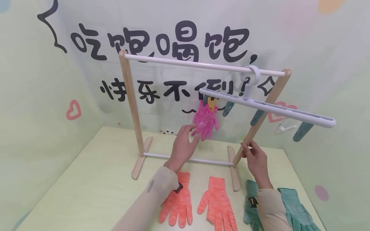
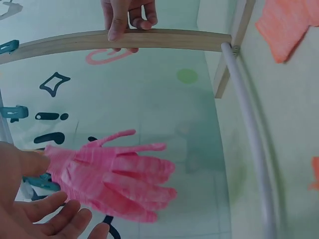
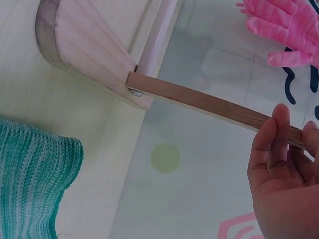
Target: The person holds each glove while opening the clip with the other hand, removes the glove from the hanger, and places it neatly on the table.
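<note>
A pair of pink gloves (image 1: pixel 206 123) hangs fingers-down from the left end of a white hanger (image 1: pixel 268 107). A yellow clip (image 1: pixel 212 104) and a teal clip (image 1: pixel 205 100) are at their cuffs. Beside these gloves is my left hand (image 1: pixel 182 147), its fingers extended; in the left wrist view the fingers (image 2: pixel 55 214) lie near the cuffs, and contact is hard to tell. My right hand (image 1: pixel 255 162) pinches the right wooden post (image 1: pixel 276 88) of the drying rack, the thumb on one side and fingers on the other, as the right wrist view also shows.
The hanger hooks over the rack's white top rod (image 1: pixel 185 63) and sticks out forward, with more teal clips (image 1: pixel 302 131) along it. Two orange gloves (image 1: pixel 221 199) lie on the table before the rack. Green gloves (image 1: pixel 296 208) lie at the right, partly under my right forearm.
</note>
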Demonstrator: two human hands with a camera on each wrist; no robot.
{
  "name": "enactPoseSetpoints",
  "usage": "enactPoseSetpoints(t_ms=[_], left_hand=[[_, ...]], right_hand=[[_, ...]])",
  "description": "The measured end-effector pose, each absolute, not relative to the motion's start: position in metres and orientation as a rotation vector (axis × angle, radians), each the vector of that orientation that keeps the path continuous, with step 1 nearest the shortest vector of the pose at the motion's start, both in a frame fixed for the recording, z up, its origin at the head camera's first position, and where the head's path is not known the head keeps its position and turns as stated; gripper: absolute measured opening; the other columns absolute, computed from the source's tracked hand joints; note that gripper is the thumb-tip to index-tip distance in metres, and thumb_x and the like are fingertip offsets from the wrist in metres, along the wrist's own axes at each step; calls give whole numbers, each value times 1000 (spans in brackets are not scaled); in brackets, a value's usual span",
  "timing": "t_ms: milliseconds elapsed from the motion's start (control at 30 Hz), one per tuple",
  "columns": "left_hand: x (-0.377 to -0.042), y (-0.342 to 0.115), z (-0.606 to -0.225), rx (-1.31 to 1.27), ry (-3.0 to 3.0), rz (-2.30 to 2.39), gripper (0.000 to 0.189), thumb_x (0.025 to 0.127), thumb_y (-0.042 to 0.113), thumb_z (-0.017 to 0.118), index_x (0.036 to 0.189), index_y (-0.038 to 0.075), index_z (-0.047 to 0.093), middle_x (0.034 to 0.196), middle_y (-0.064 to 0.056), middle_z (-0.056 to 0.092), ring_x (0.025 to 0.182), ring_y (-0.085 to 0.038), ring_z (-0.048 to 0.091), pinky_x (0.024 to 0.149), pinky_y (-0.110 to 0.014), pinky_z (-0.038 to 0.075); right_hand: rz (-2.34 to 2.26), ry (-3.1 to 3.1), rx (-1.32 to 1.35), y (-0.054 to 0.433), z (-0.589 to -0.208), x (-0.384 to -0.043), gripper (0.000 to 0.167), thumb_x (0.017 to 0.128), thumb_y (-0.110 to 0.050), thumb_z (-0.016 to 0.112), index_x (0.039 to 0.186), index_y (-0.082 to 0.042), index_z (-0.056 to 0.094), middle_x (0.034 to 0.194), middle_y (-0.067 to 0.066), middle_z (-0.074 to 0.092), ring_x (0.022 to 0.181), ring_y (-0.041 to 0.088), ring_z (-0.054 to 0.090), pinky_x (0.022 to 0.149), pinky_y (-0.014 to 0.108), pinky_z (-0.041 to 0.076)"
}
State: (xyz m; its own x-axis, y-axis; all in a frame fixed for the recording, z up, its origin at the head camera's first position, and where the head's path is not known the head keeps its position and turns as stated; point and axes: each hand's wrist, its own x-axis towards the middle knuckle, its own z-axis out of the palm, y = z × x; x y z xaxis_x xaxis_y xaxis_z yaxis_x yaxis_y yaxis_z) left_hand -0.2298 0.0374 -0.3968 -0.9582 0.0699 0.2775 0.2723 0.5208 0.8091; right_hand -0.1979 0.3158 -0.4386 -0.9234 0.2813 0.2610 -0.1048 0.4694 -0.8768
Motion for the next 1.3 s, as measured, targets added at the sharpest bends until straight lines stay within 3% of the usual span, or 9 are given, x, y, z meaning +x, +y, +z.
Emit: enactPoseSetpoints(t_ms=[267,467,667,767,833,933,1000,1300], left_hand=[[-256,56,-388,-320,-2477,-1501,49,101,27,64,147,15,55,137,-7,59,121,-27,62,101,-48,56],[-269,68,-386,-345,-2416,-1533,45,101,22,65,145,18,56,133,-3,63,121,-23,63,105,-45,55],[-270,79,-380,-256,-2456,-1612,34,103,28,66,136,19,60,130,-5,66,108,-27,69,82,-39,61],[-269,81,-379,-204,-2482,-1590,25,104,30,65,124,15,67,116,-6,72,101,-25,70,78,-34,59],[-267,80,-379,-182,-2483,-1599,18,104,29,64,110,13,69,96,-6,72,86,-23,70,67,-30,57],[-265,77,-381,-189,-2468,-1607,21,103,23,64,88,9,64,71,-3,57,63,-17,58,52,-25,44],[-263,74,-383,-201,-2465,-1622,25,103,22,64,82,9,60,66,-1,48,56,-14,51,47,-24,37],[-250,66,-393,-163,-2498,-1683,16,103,26,63,101,13,71,77,-4,60,69,-16,57,50,-24,40]], right_hand=[[1445,-2387,-178,316,-437,-199,32,104,-31,63,128,-9,70,106,20,68,72,-4,62,72,9,53],[1442,-2386,-161,317,-438,-199,32,104,-29,63,129,-9,70,104,19,69,71,-4,62,72,10,53],[1458,-2377,-168,316,-439,-198,32,104,-29,64,128,-9,70,105,21,69,71,-4,62,72,10,53],[1444,-2394,-174,316,-439,-198,33,104,-30,63,129,-9,70,107,22,69,72,-4,62,73,9,53],[1438,-2405,-170,316,-438,-198,34,104,-31,62,130,-10,69,109,21,69,74,-4,62,74,9,52],[1419,-2431,-178,315,-436,-199,36,105,-34,61,132,-11,68,111,20,69,75,-4,62,74,9,52],[1402,-2450,-192,314,-435,-199,37,105,-36,60,133,-12,67,111,19,69,75,-5,61,74,8,51],[1400,-2456,-205,315,-436,-197,35,106,-34,60,133,-12,66,110,18,68,75,-5,62,74,8,52]])
